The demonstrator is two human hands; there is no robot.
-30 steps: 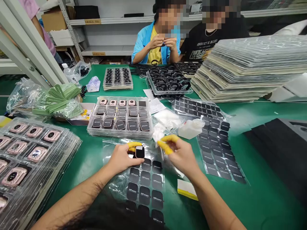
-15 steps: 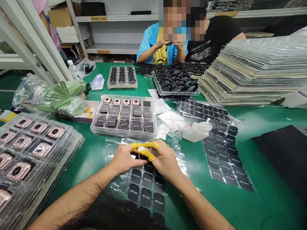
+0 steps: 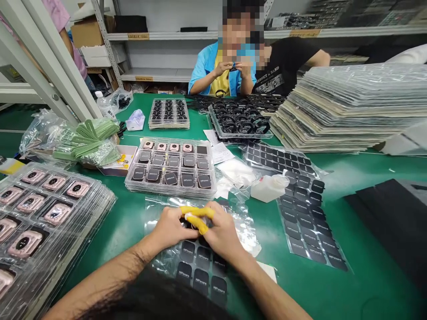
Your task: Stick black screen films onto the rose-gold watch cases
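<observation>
Both hands meet over a clear sheet of black square stickers (image 3: 201,278) near the front of the table. My left hand (image 3: 170,227) is curled, its thumb and yellow-covered finger around a small dark watch-like piece that is mostly hidden. From the other side my right hand (image 3: 220,226) holds the same piece, with a bit of white material (image 3: 188,216) pinched at its yellow-covered fingers. Just beyond the hands lies a clear tray (image 3: 128,183) with pink watch bodies in the back row and dark squares in the other rows.
Stacked trays of pink watches (image 3: 100,200) stand at the left, green straps (image 3: 88,142) behind them. A white bottle (image 3: 269,187) and another sticker sheet (image 3: 308,222) lie right. Tall sheet stack (image 3: 336,111) back right; two people sit opposite.
My right hand has shifted slightly left, and its yellow-covered fingers have moved across the held piece with the white material. The person in black leans left, and the view has tilted slightly.
</observation>
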